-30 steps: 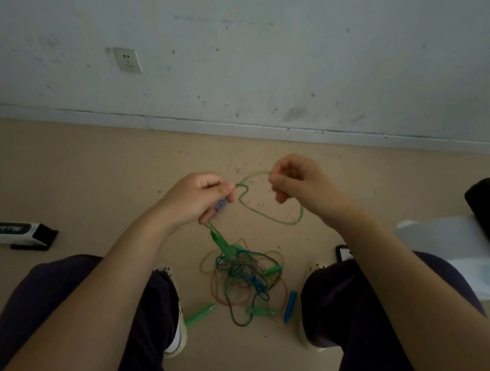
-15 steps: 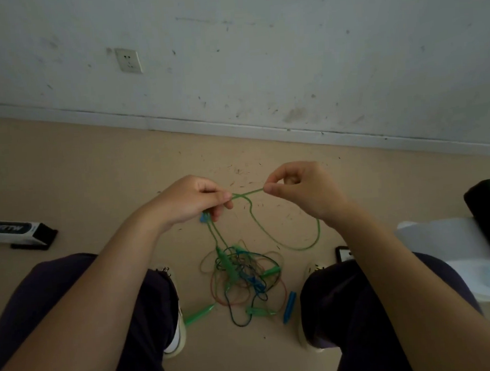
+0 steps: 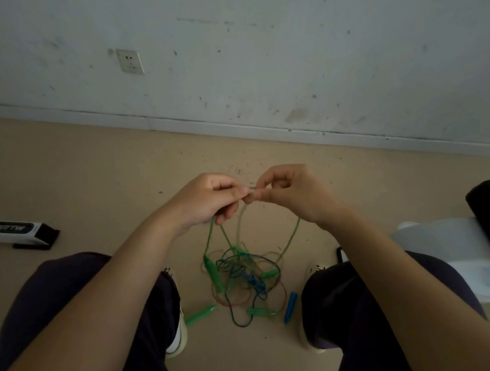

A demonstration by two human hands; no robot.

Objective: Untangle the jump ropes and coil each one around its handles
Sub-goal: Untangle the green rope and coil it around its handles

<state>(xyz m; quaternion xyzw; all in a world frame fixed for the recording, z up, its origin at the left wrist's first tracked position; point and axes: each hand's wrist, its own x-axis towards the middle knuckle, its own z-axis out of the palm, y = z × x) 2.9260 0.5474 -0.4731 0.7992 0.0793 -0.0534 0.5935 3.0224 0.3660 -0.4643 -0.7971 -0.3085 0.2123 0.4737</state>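
Green thin plastic rope [image 3: 291,237] is pinched between my left hand [image 3: 207,200] and right hand [image 3: 291,192]; below them the tangled pile [image 3: 243,277] waits, so untangling continues: next, draw this strand free.

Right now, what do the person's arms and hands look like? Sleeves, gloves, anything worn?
Both forearms are bare to the frame edge, no sleeves visible. Left hand and right hand have no gloves; no rings, watch or markings that I can see. Lighting is dim.

Thin green cord [image 3: 291,237], smooth, faintly translucent plastic look. Green handle [image 3: 201,314] beside tangle [image 3: 244,280]: glossy translucent plastic. Blue handle [image 3: 290,307] right of tangle: matt plastic. Floor [image 3: 93,171] under tangle: smooth, matt beige. Wall [image 3: 258,55] beyond tangle: matt, scuffed paint.
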